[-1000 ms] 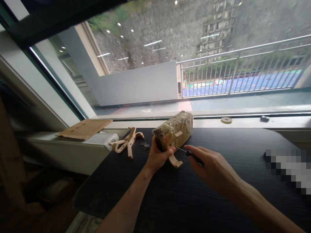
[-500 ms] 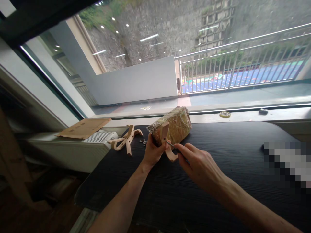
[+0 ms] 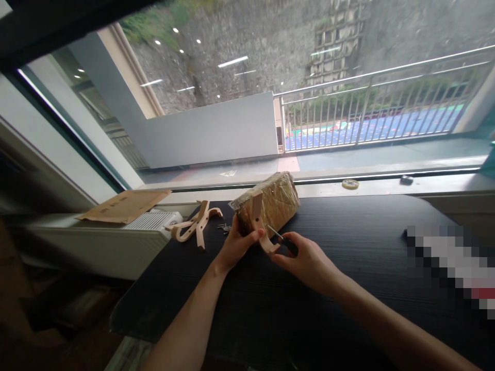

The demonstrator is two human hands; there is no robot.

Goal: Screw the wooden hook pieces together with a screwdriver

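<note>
Screwdriver (image 3: pixel 289 246) in the right hand (image 3: pixel 309 260), fingers curled snug round the black handle, shaft slanting far and left. Tip right next to a curved wooden hook (image 3: pixel 257 207), hard to tell if touching anything. Left hand (image 3: pixel 234 245) mostly closed on that hook, thumb across the front, other fingers kinda hidden. Plastic-wrapped block (image 3: pixel 280 198) just behind it, toward the far side of a black table (image 3: pixel 348 309). Off left, little pile of screws (image 3: pixel 224 228), then more wooden pieces (image 3: pixel 201 222). Tape roll (image 3: pixel 350 184) on the far sill (image 3: pixel 375 185), over to the right.
</note>
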